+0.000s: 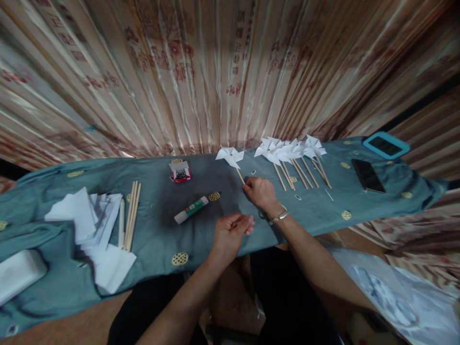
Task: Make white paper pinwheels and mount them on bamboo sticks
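Note:
My right hand (261, 192) is closed around the lower end of a wooden stick that carries a white paper pinwheel (230, 155). The pinwheel points away from me, its blades near the table's far edge. Closer to me, my left hand (232, 235) hovers over the near edge with its fingers curled and thumb pressed toward them; I cannot make out anything in it. A glue stick (191, 210) with a green label lies left of my hands. Behind it stands an open small red box (180, 172) with dark small pieces inside.
Several finished pinwheels (276, 149) lie in a cluster at the right. A black phone (368, 175) and a blue-framed device (386, 145) are farther right. On the left are white paper sheets (86, 215), wooden sticks (132, 215) and a white case (21, 274). A curtain (201, 72) hangs behind the cloth-covered table (154, 258).

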The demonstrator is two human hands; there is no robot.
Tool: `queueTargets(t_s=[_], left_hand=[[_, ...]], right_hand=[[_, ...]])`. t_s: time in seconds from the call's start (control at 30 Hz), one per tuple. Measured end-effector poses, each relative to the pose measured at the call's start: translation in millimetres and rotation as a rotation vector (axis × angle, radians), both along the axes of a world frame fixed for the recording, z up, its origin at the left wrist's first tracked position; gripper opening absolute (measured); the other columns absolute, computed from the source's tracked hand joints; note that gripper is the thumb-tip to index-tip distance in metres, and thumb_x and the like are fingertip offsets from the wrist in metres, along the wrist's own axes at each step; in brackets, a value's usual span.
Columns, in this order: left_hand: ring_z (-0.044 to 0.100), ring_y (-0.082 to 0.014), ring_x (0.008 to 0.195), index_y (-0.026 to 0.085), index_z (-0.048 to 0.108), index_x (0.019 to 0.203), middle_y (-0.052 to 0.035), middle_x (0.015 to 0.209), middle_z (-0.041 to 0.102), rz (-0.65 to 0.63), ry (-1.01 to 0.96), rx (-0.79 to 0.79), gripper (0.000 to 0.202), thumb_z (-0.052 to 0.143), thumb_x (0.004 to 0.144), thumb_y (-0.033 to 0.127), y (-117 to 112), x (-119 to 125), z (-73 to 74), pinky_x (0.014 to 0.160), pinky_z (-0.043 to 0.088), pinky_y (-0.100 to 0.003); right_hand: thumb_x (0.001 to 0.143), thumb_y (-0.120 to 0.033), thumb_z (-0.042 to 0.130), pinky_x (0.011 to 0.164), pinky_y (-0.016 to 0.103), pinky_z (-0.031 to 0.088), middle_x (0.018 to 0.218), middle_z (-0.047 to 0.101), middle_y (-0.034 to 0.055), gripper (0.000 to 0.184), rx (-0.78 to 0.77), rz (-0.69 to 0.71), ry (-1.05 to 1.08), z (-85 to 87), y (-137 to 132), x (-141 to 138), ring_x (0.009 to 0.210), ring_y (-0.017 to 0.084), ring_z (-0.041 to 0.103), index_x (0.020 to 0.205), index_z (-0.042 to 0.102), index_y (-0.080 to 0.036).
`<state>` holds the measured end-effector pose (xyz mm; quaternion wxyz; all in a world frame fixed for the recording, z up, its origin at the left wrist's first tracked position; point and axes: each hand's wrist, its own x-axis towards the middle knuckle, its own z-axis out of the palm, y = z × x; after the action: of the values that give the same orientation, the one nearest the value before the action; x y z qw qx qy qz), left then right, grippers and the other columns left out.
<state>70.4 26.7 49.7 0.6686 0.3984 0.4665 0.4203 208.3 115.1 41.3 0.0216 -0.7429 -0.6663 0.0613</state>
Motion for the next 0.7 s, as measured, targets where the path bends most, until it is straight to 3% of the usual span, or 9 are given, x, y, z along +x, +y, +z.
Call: queueTargets(t_s=[0.2, 0.43, 0.7], left_hand=[[0.054, -0.0119, 0.051, 0.015, 0.067, 0.056, -0.0026, 0.054, 0.063, -0.005, 0.0, 0.005, 0.037, 0.074, 0.059, 0.051, -0.6, -1.0, 0.7, 0.054, 0.044, -0.024], [0.054, -0.0122, 0.051, 0.016, 0.067, 0.055, -0.0019, 0.052, 0.062, -0.003, 0.011, -0.003, 0.037, 0.074, 0.058, 0.053, -0.7, -0.5, 1.6, 0.055, 0.043, -0.024], [0.054, -0.0124, 0.052, 0.016, 0.067, 0.055, -0.0023, 0.052, 0.062, -0.004, 0.019, -0.009, 0.035, 0.074, 0.059, 0.05, -0.5, -0.6, 1.5, 0.056, 0.043, -0.024]], right_hand=[[0.093, -0.038, 0.049, 0.068, 0.028, 0.043, 0.093, 0.076, 0.0111, 0.029, 0.033, -0.008, 0.012, 5.3, -4.7, 3.8, 0.086, 0.022, 0.07, 0.096, 0.072, -0.02], [0.093, -0.037, 0.048, 0.068, 0.028, 0.043, 0.092, 0.076, 0.0122, 0.03, 0.106, -0.056, -0.02, 17.1, -10.4, 29.5, 0.084, 0.023, 0.07, 0.097, 0.071, -0.019], [0.091, -0.034, 0.054, 0.069, 0.032, 0.046, 0.091, 0.076, 0.0157, 0.025, 0.12, -0.127, -0.063, 13.0, -8.7, 57.9, 0.085, 0.028, 0.071, 0.093, 0.073, -0.018]])
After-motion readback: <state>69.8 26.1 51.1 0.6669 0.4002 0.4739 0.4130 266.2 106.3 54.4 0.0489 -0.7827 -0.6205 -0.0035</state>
